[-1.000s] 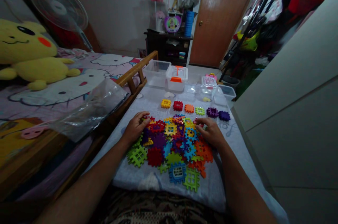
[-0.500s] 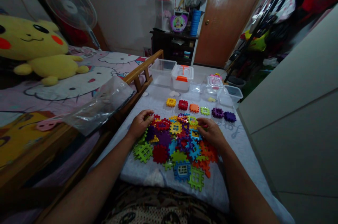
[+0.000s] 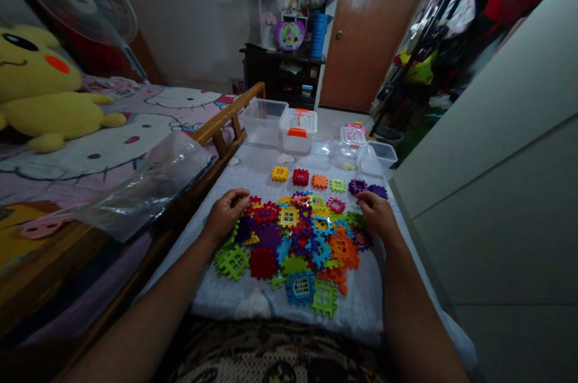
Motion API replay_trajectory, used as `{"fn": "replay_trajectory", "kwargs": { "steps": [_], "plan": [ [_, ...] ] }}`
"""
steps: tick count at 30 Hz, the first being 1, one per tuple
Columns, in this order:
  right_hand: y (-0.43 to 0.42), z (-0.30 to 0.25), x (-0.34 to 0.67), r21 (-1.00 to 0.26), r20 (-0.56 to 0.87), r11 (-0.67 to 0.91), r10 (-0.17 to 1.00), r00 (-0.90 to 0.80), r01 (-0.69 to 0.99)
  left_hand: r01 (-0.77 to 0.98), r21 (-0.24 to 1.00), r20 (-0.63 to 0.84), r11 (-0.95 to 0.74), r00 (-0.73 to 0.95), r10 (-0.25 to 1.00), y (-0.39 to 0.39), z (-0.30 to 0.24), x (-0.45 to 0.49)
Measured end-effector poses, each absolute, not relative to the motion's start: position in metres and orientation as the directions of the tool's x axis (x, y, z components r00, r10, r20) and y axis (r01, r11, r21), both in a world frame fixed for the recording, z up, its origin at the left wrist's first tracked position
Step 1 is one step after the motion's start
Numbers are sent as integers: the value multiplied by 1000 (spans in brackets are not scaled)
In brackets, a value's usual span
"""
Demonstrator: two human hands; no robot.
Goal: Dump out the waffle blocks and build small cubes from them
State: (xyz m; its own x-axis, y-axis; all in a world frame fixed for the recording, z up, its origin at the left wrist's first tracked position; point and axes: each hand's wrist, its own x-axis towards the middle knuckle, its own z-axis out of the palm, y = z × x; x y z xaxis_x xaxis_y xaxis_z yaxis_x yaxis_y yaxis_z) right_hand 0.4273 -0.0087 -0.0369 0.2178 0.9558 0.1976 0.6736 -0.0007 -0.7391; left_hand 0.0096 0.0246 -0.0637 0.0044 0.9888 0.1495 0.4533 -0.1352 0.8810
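A heap of coloured plastic waffle tiles [image 3: 295, 238] lies on a pale cloth [image 3: 266, 305] in front of me. My left hand [image 3: 224, 214] rests curled on the heap's left edge, its fingers on red and purple tiles. At the heap's right edge my right hand [image 3: 378, 214] lies with fingers bent over tiles; what it grips, if anything, is hidden. Beyond the heap runs a row of single tiles: yellow [image 3: 280, 173], red [image 3: 300, 176], orange [image 3: 320, 181], green [image 3: 337, 185] and purple [image 3: 358, 186].
Clear plastic boxes [image 3: 264, 121] and a lidded box with an orange latch [image 3: 298, 127] stand at the cloth's far end. A wooden bed rail [image 3: 226, 121], a clear plastic bag [image 3: 153, 184] and a yellow plush toy [image 3: 40, 94] are left. A pale cabinet wall [image 3: 487, 160] is right.
My right hand has slid from the heap's upper middle out to its right edge. The left hand has stayed on the left edge. The view has shifted slightly.
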Motion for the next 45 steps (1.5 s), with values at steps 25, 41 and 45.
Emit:
{"fn": "replay_trajectory", "kwargs": {
  "steps": [25,41,45],
  "plan": [
    [-21,-39,438,-601,169,126,985,-29,789,487,864,147,-126,-5,989,25,-62,8],
    [-22,-45,442,-505,149,31,988,52,863,507,847,171,-156,17,985,24,-59,9],
    [-22,-36,430,-492,237,158,970,-42,856,508,846,173,-162,26,985,24,-59,9]
  ]
}}
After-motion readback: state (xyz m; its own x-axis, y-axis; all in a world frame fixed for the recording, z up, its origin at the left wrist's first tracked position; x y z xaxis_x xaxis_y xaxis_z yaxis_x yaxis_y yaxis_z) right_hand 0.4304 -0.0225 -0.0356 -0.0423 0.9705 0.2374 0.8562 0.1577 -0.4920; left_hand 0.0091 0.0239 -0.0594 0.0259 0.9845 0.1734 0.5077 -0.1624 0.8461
